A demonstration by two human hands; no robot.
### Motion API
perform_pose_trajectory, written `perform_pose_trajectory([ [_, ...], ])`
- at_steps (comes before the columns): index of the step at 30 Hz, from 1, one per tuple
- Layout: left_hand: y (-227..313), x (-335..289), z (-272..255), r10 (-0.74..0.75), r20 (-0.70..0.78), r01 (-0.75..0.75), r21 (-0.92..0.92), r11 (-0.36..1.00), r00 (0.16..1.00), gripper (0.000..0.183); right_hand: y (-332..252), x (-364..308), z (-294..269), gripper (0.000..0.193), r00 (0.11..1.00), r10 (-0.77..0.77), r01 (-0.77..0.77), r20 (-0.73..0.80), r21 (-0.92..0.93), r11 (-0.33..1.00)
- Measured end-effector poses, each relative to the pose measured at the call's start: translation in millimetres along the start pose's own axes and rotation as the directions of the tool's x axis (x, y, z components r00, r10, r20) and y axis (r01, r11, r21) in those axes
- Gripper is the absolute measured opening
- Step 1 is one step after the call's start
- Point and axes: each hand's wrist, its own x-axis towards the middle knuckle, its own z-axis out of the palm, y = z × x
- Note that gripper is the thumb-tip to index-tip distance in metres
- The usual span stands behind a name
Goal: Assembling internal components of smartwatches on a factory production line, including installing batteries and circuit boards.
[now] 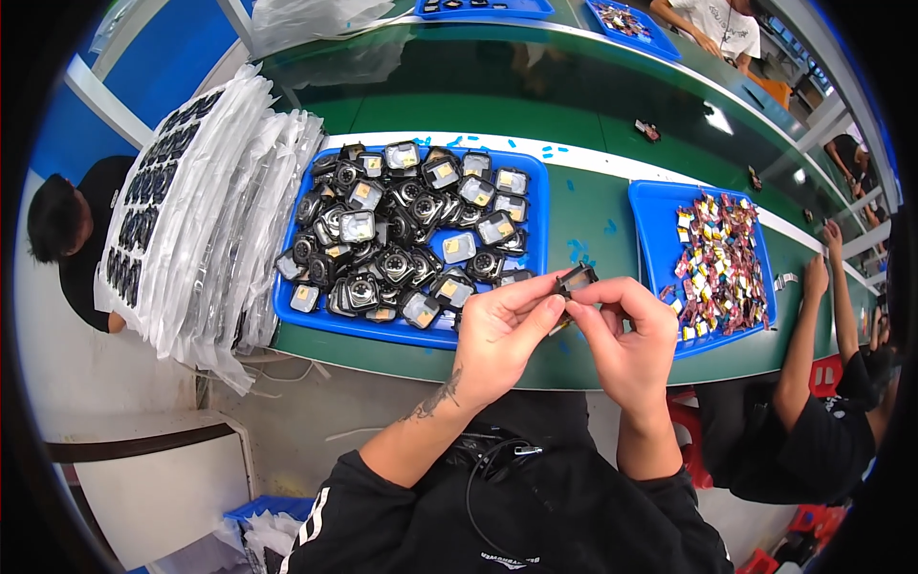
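Observation:
Between my hands is a small black watch case [577, 279], held up over the near edge of the green table. My left hand [509, 330] pinches its left side with thumb and fingers. From the other side, my right hand [626, 330] has its thumb and forefinger closed on the case, and a thin yellowish strip shows just below the fingertips. To the left, a blue tray [543, 206] is heaped with black watch cases [394, 263], several showing pale grey panels with yellow patches.
A second blue tray [650, 196] at the right holds many small wrapped parts [717, 258] in red, white and yellow. Stacked plastic-bagged sheets [220, 210] stand at the left. Bits of blue film [579, 251] lie on the table [598, 206]. A co-worker's arms [808, 325] reach in at the right.

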Motion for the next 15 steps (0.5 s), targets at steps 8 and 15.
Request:
perform_pose_trajectory([
  [8, 0.3, -0.1, -1.2, 0.010, 0.030, -0.009, -0.003, 1.000, 1.000, 0.032, -1.3, 2.0, -2.5, 0.009, 1.000, 0.011, -0.011, 0.018, 0.012, 1.000],
  [15, -1.4, -3.7, -5.0, -0.010, 0.024, 0.010, 0.020, 1.000, 1.000, 0.032, -2.1, 3.7, -7.5, 0.008, 0.992, 0.068, -0.070, 0.111, 0.010, 0.998],
])
